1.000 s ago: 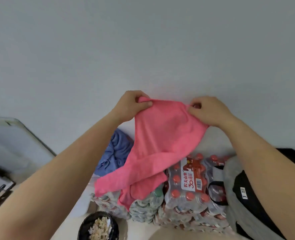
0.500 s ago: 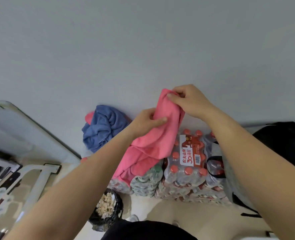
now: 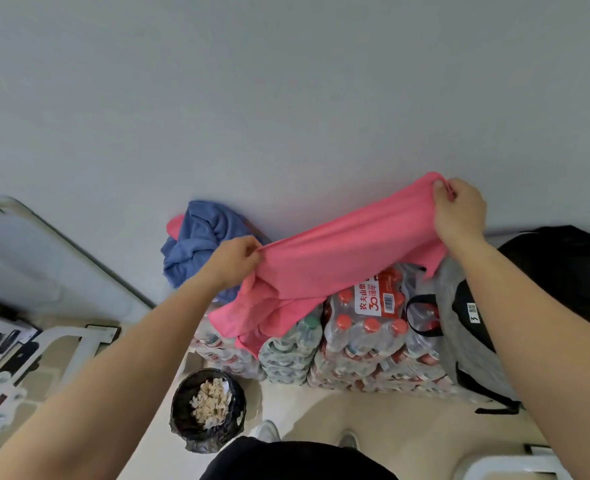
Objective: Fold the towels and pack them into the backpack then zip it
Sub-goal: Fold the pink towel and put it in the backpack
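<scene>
Now, L hand & R hand each pinch an end of the pink towel, held up mid-frame above the bottles. Its long side runs from center-left up to upper right, and the low edge sags. Best to pull it tight & level, then bring the ends together. The bag sits at lower right.
</scene>
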`<state>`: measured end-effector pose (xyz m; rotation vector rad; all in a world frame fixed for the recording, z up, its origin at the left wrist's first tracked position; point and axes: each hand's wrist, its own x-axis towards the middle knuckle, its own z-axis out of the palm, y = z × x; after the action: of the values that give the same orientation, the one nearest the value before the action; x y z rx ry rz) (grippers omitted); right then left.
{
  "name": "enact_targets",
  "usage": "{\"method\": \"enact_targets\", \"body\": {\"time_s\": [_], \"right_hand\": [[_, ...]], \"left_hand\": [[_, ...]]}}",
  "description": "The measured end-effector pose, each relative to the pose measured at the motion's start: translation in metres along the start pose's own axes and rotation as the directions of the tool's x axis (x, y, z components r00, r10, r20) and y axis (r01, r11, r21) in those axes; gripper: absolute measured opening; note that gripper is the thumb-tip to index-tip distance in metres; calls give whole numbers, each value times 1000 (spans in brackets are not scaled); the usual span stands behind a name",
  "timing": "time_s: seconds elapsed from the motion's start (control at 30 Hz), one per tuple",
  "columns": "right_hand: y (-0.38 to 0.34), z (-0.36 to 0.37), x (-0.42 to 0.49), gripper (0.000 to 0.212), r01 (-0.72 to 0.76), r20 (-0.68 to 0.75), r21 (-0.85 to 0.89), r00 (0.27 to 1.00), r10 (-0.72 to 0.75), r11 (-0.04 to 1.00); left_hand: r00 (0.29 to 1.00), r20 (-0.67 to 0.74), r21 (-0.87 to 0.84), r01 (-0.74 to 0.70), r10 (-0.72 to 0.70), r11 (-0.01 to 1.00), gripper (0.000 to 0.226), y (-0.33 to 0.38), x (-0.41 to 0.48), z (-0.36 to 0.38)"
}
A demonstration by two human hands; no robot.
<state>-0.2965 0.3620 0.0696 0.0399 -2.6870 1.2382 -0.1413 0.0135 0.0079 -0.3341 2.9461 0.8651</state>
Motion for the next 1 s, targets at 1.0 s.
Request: {"method": "enact_targets", "body": {"time_s": [1.0], "right_hand": [[-29,-63,0,25,-397,98,132,917,387,908]], "left_hand": [[889,-454,157,145,-59,977,27,59,6,-138]]}}
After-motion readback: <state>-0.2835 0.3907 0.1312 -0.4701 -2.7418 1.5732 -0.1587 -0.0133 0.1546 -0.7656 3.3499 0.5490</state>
